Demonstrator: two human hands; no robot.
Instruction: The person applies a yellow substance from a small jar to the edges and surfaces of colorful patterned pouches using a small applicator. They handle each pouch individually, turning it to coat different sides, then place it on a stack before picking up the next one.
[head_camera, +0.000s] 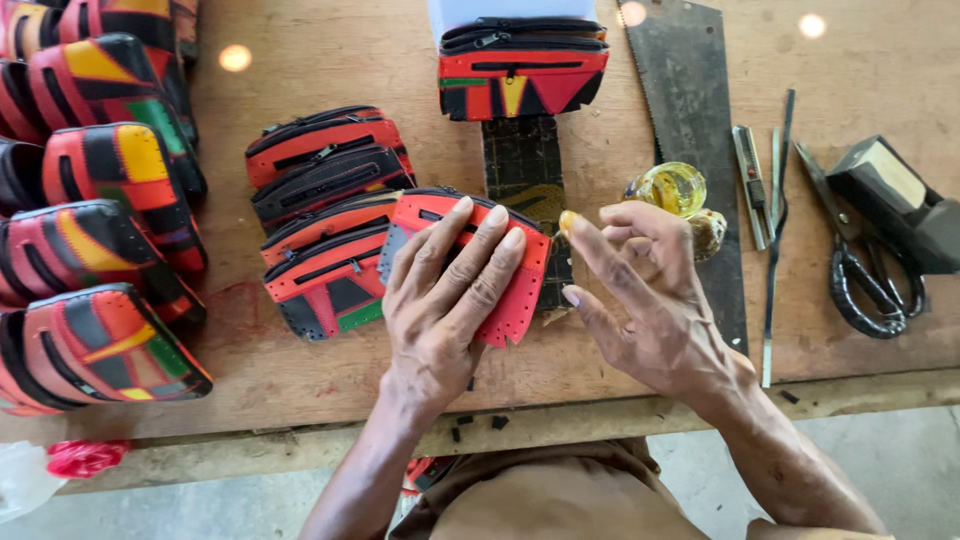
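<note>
A red leather pouch panel, edged with a row of punched holes, lies near the front of the wooden worktop, partly over a dark strip of cutting mat. The left hand rests flat on it, fingers spread and extended, pressing it down. The right hand hovers just beside the panel's right edge, loosely open with the fingers half curled; its index fingertip carries a dab of amber glue close to the panel's upper right corner.

Just behind the right hand sits a small open jar of yellowish glue, touching or almost touching the fingers. It stands on the blade of a handsaw that runs from the far edge toward the front. To the right of the saw lie a utility knife, a thin metal strip, black-handled scissors and a black block-shaped object.

To the left of the panel, a cluster of finished red-and-black zipped pouches lies overlapping, touching the panel's left side. One more pouch stands at the far edge. A larger stack of patchwork pouches in red, yellow, green and black fills the left end.
</note>
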